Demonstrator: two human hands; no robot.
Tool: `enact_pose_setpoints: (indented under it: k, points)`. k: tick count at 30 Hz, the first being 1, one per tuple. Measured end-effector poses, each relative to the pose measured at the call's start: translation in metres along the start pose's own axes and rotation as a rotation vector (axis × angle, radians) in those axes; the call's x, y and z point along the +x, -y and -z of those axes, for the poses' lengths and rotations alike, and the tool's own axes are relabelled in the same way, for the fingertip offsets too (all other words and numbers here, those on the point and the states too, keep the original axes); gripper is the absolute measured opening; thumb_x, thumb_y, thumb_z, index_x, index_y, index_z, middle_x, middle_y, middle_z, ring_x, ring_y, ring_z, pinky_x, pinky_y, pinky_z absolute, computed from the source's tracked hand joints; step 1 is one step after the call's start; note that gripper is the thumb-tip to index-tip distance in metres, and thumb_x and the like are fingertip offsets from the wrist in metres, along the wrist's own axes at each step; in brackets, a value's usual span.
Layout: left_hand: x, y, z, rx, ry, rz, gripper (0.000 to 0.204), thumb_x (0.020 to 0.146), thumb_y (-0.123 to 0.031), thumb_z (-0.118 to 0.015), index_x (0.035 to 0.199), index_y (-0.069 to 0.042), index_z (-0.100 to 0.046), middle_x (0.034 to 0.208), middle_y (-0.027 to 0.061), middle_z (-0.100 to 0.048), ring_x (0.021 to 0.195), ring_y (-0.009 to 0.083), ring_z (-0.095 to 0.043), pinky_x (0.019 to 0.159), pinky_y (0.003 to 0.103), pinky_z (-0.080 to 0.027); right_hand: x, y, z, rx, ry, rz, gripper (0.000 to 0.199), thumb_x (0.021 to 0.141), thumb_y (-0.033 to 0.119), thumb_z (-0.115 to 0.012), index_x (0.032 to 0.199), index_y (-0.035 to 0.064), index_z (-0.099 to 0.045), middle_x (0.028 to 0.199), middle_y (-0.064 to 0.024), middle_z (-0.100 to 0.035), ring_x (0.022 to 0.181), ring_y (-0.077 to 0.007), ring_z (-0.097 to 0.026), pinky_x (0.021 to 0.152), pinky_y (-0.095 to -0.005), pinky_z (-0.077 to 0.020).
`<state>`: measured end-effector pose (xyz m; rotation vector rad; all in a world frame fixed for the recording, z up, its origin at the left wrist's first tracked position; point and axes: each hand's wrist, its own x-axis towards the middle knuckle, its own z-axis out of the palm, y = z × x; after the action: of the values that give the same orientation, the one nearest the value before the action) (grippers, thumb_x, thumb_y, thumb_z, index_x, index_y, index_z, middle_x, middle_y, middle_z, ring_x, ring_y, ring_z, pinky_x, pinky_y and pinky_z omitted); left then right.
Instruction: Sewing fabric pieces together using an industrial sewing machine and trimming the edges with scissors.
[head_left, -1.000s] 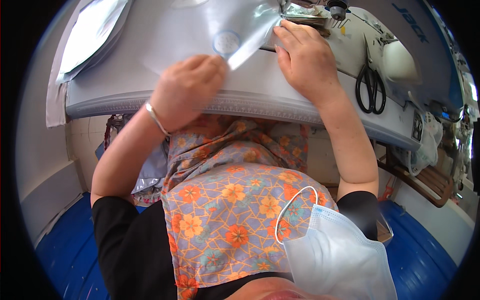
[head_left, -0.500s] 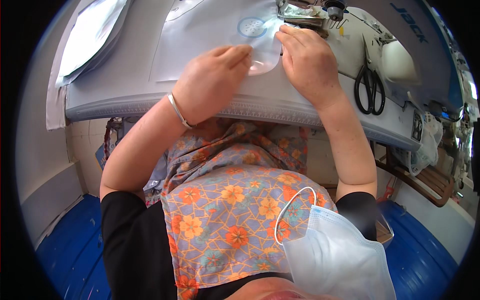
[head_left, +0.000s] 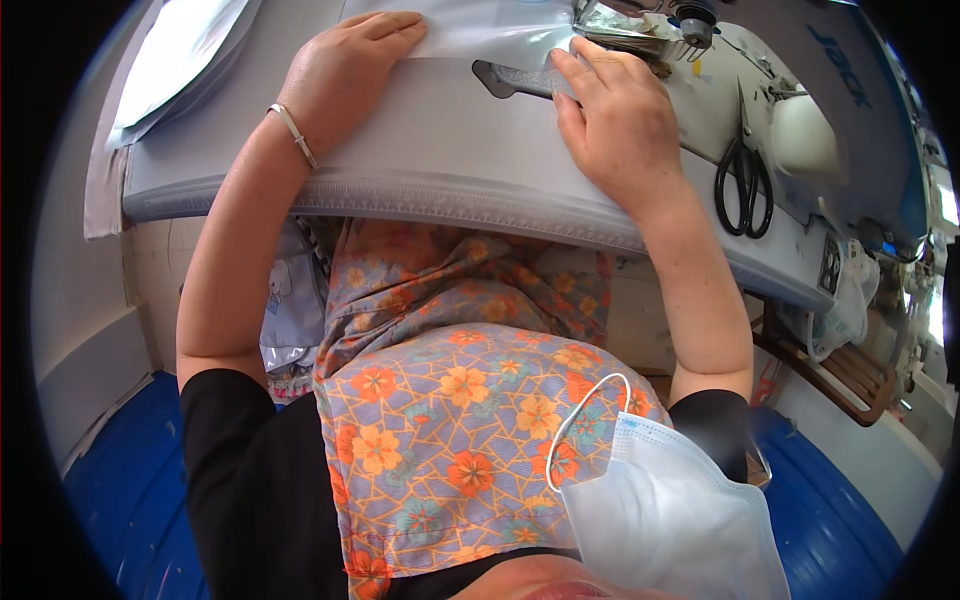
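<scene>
A glossy whitish plastic sheet [head_left: 480,32] lies on the table at the top of the view, its near edge running between my hands. My left hand [head_left: 350,68] rests on the sheet's left part, fingers stretched out. The fingertips of my right hand [head_left: 625,125] press on its right end, close to the sewing machine's needle area [head_left: 630,38]; the thumb is apart from the fingers. Between the hands, a dark-rimmed slot [head_left: 495,80] in the tabletop shows below the sheet's edge. The sheet's far side is cut off by the frame.
Black-handled scissors [head_left: 743,185] lie right of my right hand, near the sewing machine body [head_left: 850,90]. A pile of shiny sheets [head_left: 180,65] sits at the far left. A ruler strip [head_left: 440,200] runs along the table's front edge. A clear plastic bag [head_left: 850,300] hangs at the right.
My left hand has moved left and away from me. The sheet has shifted away and turned; its round blue-ringed print is out of view. The right hand stays near the needle area.
</scene>
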<state>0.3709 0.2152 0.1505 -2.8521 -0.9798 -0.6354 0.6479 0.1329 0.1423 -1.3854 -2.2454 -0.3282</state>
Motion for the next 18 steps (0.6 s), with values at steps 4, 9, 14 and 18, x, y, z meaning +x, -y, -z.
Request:
enact_pose_setpoints:
  k: [4,9,14,18]
  points:
    - [-0.017,-0.003,-0.004,0.235,-0.077,-0.107,0.032,0.085,-0.007,-0.058,0.115,-0.004,-0.067,0.120,0.0077,-0.068,0.111,0.0238,-0.066,0.092,0.034,-0.056,0.005,0.006,0.006,-0.052,0.069,0.021,0.037,0.088,0.020,-0.068,0.125,0.0109,-0.068,0.127,-0.0107,-0.066,0.113,-0.0270,-0.061,0.098,-0.0395,-0.0491]
    - [-0.023,-0.044,-0.002,0.308,-0.097,-0.144,0.030,0.080,-0.011,-0.061,0.109,-0.003,-0.068,0.114,0.0049,-0.068,0.101,0.0181,-0.068,0.082,0.028,-0.058,0.003,0.003,0.004,-0.057,0.059,0.023,0.039,0.089,0.020,-0.067,0.126,0.0111,-0.067,0.128,-0.0106,-0.065,0.114,-0.0274,-0.060,0.099,-0.0397,-0.0483]
    - [-0.021,-0.087,-0.003,0.262,-0.052,-0.183,0.025,0.076,-0.014,-0.062,0.100,-0.006,-0.068,0.102,0.0052,-0.064,0.087,0.0161,-0.062,0.069,0.026,-0.053,0.001,0.001,0.002,0.009,0.027,-0.010,0.036,0.088,0.016,-0.065,0.121,0.0054,-0.067,0.125,-0.0108,-0.067,0.113,-0.0275,-0.061,0.099,-0.0403,-0.0482]
    - [-0.009,-0.106,-0.009,0.135,-0.054,-0.215,0.027,0.075,-0.015,-0.063,0.099,-0.004,-0.068,0.102,0.0075,-0.064,0.092,0.0186,-0.062,0.072,0.027,-0.053,0.001,-0.002,0.003,0.001,0.016,-0.001,0.031,0.087,0.013,-0.064,0.116,0.0045,-0.069,0.120,-0.0097,-0.069,0.110,-0.0266,-0.063,0.098,-0.0400,-0.0486]
